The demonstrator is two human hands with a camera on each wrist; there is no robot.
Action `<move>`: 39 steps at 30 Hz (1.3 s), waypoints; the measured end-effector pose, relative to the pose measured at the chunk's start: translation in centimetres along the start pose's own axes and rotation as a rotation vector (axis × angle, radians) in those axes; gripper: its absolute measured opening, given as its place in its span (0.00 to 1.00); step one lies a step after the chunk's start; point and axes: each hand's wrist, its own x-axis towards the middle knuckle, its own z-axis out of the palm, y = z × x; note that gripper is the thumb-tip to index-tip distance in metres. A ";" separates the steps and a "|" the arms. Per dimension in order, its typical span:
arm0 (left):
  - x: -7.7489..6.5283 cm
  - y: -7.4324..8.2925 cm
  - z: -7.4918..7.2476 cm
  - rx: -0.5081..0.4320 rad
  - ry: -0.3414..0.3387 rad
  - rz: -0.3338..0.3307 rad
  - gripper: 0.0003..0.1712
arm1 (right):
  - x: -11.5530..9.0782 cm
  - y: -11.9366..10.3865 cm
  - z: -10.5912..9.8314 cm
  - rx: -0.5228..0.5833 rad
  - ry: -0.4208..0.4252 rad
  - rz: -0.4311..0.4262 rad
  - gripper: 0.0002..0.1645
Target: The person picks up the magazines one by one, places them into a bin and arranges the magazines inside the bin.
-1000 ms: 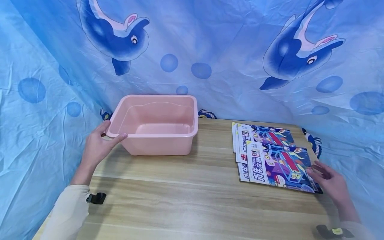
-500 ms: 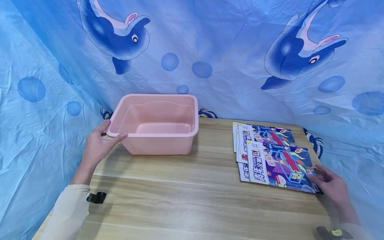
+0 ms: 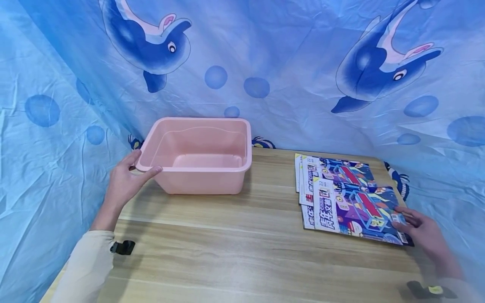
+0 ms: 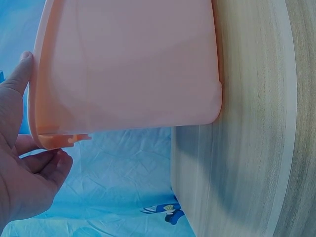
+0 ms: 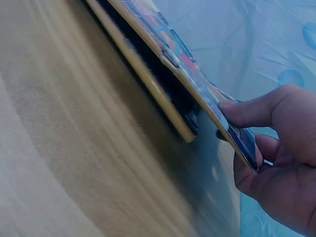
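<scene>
My left hand (image 3: 126, 179) grips the near left corner of a pink plastic basin (image 3: 201, 181), thumb on the front rim. In the left wrist view the fingers (image 4: 52, 170) curl under the basin's rim. Over at the right, my right hand (image 3: 422, 231) pinches the right edge of the top magazine (image 3: 360, 210), which has a colourful cover. From the right wrist view, the thumb (image 5: 247, 112) lies on the cover with fingers beneath. That magazine's held edge is lifted, leaving a dark gap above the magazine below it (image 5: 158, 94). The basin's visible inside holds nothing.
Several more magazines (image 3: 305, 181) lie under and behind the held one, fanned on the wooden table (image 3: 235, 235). A blue curtain (image 3: 295, 84) printed with dolphins hangs along the back and sides, close to the basin and the right hand.
My right hand has closed on the top magazine's right edge and raised it slightly, shifting a little to the right. The left hand keeps its hold on the basin.
</scene>
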 end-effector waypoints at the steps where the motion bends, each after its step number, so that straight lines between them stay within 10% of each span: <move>1: 0.0 0.0 0.0 0.001 -0.001 0.000 0.55 | 0.0 0.0 -0.1 0.001 -0.014 0.002 0.53; 20: 0.0 0.1 -0.1 -0.004 0.001 0.004 0.55 | -1.1 -0.2 -3.1 0.080 -0.091 -0.082 0.42; 30: 0.1 0.1 0.0 -0.020 0.002 -0.007 0.55 | -1.3 -2.1 -3.3 0.774 -0.170 -0.239 0.35; 39: 0.1 0.0 0.0 -0.039 -0.005 -0.017 0.56 | -1.1 -6.3 -3.6 1.067 -0.208 -0.278 0.33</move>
